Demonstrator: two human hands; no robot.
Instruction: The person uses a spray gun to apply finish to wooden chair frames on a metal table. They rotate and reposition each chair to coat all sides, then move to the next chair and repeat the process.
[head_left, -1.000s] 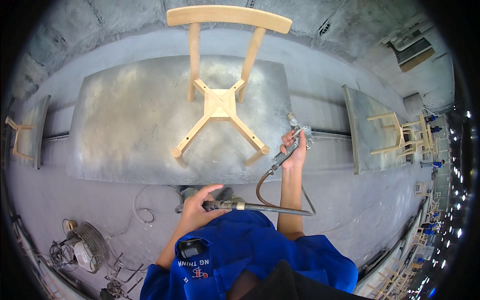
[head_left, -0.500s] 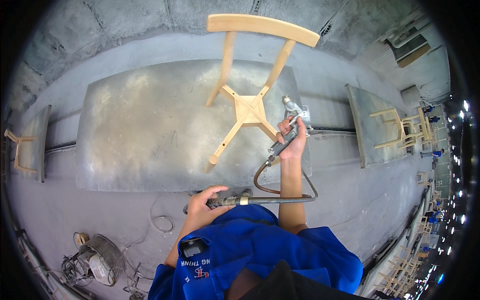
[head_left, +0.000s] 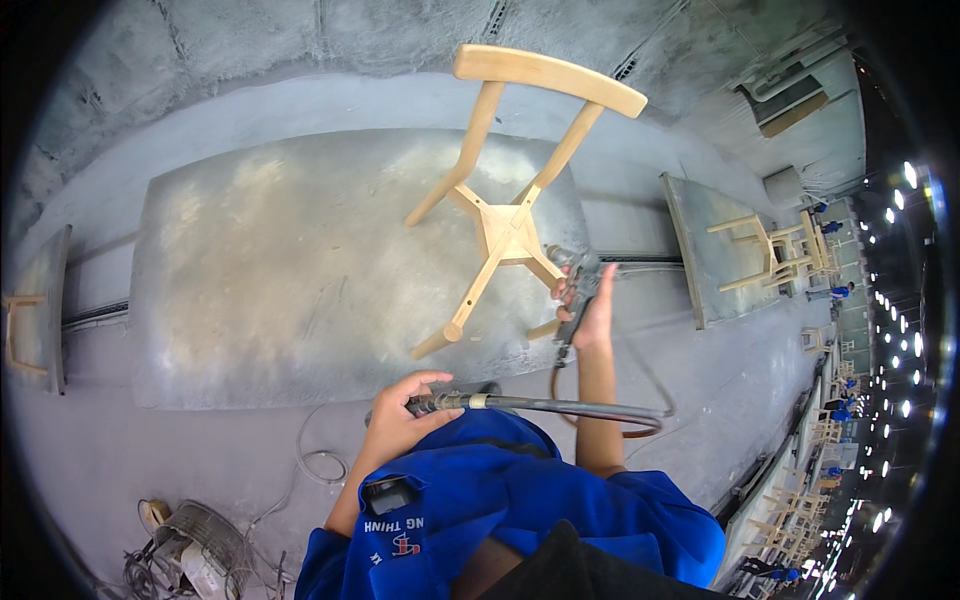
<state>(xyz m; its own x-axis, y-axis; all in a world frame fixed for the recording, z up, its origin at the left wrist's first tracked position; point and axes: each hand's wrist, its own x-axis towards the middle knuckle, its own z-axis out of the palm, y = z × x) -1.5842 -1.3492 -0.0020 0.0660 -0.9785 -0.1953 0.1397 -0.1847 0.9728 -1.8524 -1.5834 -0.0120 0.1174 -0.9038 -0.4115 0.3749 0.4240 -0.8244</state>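
A pale wooden chair frame [head_left: 508, 232] stands on the right part of a large grey, spray-stained table [head_left: 270, 290]. Its curved back rail is at the far side, and its crossed bars meet at a small square block. Beside the near right leg, my right hand [head_left: 597, 318] is closed around a metal spray gun [head_left: 577, 285], slightly blurred, its nozzle toward the frame. My left hand [head_left: 398, 418] grips the dark hose [head_left: 540, 404] close to my body. From there the hose runs right and loops back up to the gun.
More wooden chair frames stand on a table [head_left: 690, 250] at the right, and another frame [head_left: 25, 330] is at the far left. A wire-guarded machine [head_left: 200, 545] with tangled cables sits on the floor, lower left. A thin coiled line [head_left: 322, 466] lies nearby.
My right hand has brought the spray gun lower and tilted it, and the hose loop has swung right. The left hand keeps its grip. The whole view has shifted slightly.
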